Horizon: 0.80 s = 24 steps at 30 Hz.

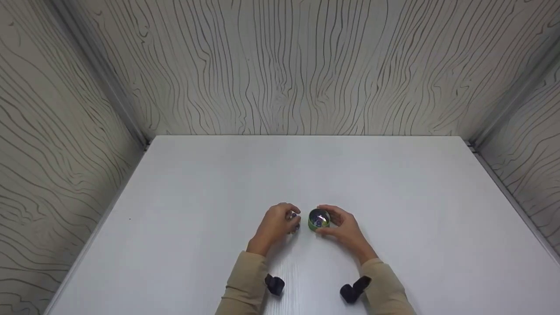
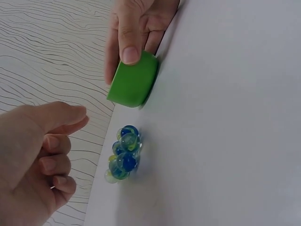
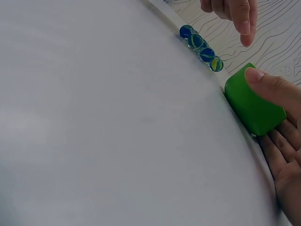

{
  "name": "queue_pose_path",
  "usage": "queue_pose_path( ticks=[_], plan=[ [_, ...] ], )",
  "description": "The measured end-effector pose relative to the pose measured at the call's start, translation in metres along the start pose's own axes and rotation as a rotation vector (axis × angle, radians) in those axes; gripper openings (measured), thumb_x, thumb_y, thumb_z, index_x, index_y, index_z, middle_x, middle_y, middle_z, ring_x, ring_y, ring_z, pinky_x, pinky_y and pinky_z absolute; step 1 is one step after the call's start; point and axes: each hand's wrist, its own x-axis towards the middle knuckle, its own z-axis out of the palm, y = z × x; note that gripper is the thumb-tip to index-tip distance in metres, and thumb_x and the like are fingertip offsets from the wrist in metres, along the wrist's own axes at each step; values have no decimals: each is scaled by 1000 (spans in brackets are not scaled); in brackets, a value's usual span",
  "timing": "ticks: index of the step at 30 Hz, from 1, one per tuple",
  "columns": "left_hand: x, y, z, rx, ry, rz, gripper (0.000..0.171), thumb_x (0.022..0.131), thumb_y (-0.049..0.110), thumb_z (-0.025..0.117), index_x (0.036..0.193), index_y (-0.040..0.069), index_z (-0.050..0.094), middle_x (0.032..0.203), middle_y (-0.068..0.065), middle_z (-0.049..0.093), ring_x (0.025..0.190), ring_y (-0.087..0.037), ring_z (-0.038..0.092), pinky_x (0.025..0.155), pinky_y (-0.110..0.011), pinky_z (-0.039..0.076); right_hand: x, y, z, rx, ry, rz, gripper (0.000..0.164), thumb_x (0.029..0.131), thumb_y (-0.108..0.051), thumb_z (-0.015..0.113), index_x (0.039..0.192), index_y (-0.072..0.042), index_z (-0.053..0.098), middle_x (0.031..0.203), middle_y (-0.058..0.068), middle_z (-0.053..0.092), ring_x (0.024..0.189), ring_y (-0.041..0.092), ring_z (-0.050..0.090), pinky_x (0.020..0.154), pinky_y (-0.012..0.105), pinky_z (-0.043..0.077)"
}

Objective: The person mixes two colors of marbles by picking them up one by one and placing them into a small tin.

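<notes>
Several glass marbles (image 2: 124, 153), clear with blue, green and yellow swirls, lie clustered on the white table. My left hand (image 1: 278, 222) hovers just above them, thumb and forefinger stretched toward each other with a gap in the head view. Its other fingers curl in, and no marble shows in its grasp in the left wrist view (image 2: 35, 157). To the right of the marbles stands a small green bowl (image 3: 251, 106), its mouth up. My right hand (image 1: 345, 229) holds it from the right, thumb on the near side and fingers around the far side. Shiny blue glints show inside the bowl.
The white table (image 1: 210, 175) reaches back to a wall (image 1: 280, 65) with a wood-grain pattern. Similar panels rise at left and right. A black wrist camera (image 1: 275, 285) sits at the left sleeve and another black camera (image 1: 352, 292) at the right.
</notes>
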Motion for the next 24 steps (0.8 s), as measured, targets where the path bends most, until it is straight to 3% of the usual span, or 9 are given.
queue_pose_path(
  ticks=[5, 15, 24],
  plan=[
    [0, -2, -2, -11, 7, -23, 19, 90, 19, 67, 106, 10, 70, 92, -3, 64, 79, -11, 50, 72, -25, 45, 0, 1, 0, -18, 5, -2, 65, 72, -13, 82, 131, -6, 56, 139, 14, 56, 137, 30, 46, 112, 36, 37],
    [-1, -9, -2, -40, 35, -28, 16, 89, 16, 67, 103, 9, 71, 90, -4, 65, 77, -10, 48, 69, -23, 43, 0, 2, 0, -30, -5, -20, 65, 73, -14, 82, 132, -5, 55, 139, 15, 56, 136, 32, 47, 112, 37, 37],
    [-5, -16, -1, -42, 50, -24, 15, 90, 17, 66, 101, 9, 72, 89, -3, 65, 77, -9, 47, 69, -22, 42, 0, -1, 1, -11, 19, 15, 65, 71, -12, 83, 130, -7, 57, 138, 13, 57, 137, 29, 47, 113, 34, 36]
  ],
)
